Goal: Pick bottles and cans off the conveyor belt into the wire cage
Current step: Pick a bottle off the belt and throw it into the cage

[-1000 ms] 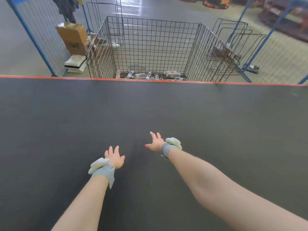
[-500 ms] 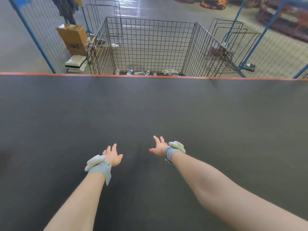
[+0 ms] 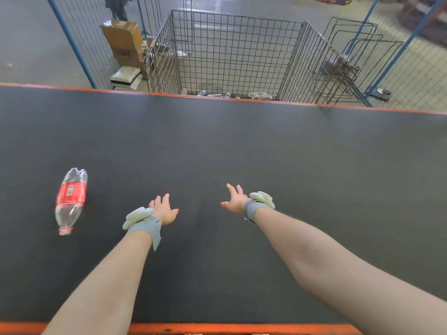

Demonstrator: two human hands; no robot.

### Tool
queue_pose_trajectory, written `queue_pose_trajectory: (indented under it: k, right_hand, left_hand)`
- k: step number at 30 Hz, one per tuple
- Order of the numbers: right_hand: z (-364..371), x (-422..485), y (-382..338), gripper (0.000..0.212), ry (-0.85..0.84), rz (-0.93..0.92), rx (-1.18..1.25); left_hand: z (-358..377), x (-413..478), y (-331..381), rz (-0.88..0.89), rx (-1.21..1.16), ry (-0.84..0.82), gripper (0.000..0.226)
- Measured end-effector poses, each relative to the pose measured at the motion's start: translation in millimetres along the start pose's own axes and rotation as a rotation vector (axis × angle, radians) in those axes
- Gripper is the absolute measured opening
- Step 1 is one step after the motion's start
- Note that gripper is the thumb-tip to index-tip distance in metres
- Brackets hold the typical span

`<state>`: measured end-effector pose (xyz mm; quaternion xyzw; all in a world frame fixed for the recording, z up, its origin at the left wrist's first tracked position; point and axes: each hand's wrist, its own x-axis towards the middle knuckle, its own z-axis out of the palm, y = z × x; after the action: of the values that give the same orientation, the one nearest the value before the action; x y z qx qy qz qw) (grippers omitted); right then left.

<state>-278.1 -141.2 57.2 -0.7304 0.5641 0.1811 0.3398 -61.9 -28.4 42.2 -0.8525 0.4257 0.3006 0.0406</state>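
Bottle lies on the belt at 9 o'clock of the left hand. Both hands, right hand included, are empty with fingers spread. Likely light, crushable, slippery plastic; grip mid-label.

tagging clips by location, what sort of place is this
Probably a recycling sorting line in a warehouse: a wide dark conveyor belt carries an empty plastic bottle, a wire cage beyond it holds more bottles, and blue mesh fencing stands beside it.
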Motion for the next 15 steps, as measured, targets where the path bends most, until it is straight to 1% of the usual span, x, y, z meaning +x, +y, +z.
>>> queue_pose_trajectory:
  k: [3,6,8,10,12,15]
  right_hand:
    - [7,2,-7,0.078,-0.038,0.014,0.027]
    - [13,5,-22,0.080,-0.072,0.014,0.046]
    - [17,6,-37,0.082,-0.089,0.000,0.062]
    - [21,7,-55,0.085,-0.109,-0.029,0.088]
    - [28,8,-74,0.088,-0.136,-0.056,0.110]
    - [39,9,-103,0.097,-0.170,-0.109,0.097]
  left_hand:
    - [-2,-9,-4,-0.027,-0.021,0.057,0.063]
    - [-13,-11,-16,-0.074,-0.066,0.215,0.055]
    - [-21,-9,-30,-0.118,-0.078,0.305,0.054]
    - [-29,-7,-48,-0.162,-0.076,0.360,0.055]
    - [-32,-5,-62,-0.197,-0.114,0.360,0.059]
    - [-32,-4,-78,-0.231,-0.119,0.302,0.066]
